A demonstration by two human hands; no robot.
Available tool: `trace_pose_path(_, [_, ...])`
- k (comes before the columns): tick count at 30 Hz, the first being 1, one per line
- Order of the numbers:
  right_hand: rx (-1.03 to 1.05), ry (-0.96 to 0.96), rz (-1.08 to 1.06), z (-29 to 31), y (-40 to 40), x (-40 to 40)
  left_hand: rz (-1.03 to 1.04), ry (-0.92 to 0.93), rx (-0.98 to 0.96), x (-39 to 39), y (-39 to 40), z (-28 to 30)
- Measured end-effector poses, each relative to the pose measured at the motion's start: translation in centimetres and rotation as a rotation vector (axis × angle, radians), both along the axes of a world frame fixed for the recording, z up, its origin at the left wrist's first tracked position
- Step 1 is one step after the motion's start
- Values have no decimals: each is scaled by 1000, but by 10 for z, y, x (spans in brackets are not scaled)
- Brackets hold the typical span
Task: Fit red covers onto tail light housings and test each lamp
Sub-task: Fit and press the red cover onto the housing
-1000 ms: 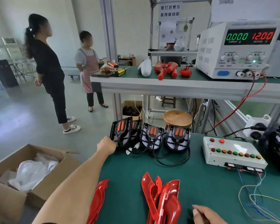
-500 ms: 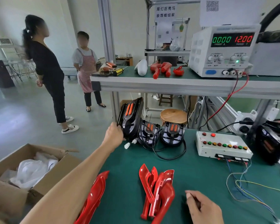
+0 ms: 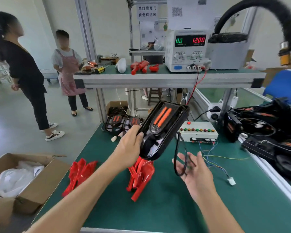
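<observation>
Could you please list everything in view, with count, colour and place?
Tail light housing: one, black with orange strips, held up over the bench.
Housing cable: one, black, looping down across the right palm.
More housings: at least two, black, at the bench's far edge.
Red covers: two piles, on the green bench.
Test box: one, white, coloured buttons, behind.
Power supply: one, white, on the upper shelf.
Cardboard box: one, brown, on the floor, left.
Bystanders: two, standing on the left.
Left hand: grips the housing.
Right hand: open, palm up under the cable.
</observation>
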State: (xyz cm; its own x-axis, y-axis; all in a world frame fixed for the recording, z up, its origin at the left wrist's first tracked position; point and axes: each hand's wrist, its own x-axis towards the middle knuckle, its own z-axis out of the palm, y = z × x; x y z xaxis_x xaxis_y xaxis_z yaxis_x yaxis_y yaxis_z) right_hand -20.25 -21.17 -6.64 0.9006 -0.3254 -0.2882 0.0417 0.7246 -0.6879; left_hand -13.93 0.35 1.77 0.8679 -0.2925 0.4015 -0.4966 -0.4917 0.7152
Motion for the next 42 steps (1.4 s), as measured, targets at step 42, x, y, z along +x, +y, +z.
trace_pose_path(42, [-1550,438,-117,-3,-57,-87,53,-194,616,-41,-42,-104])
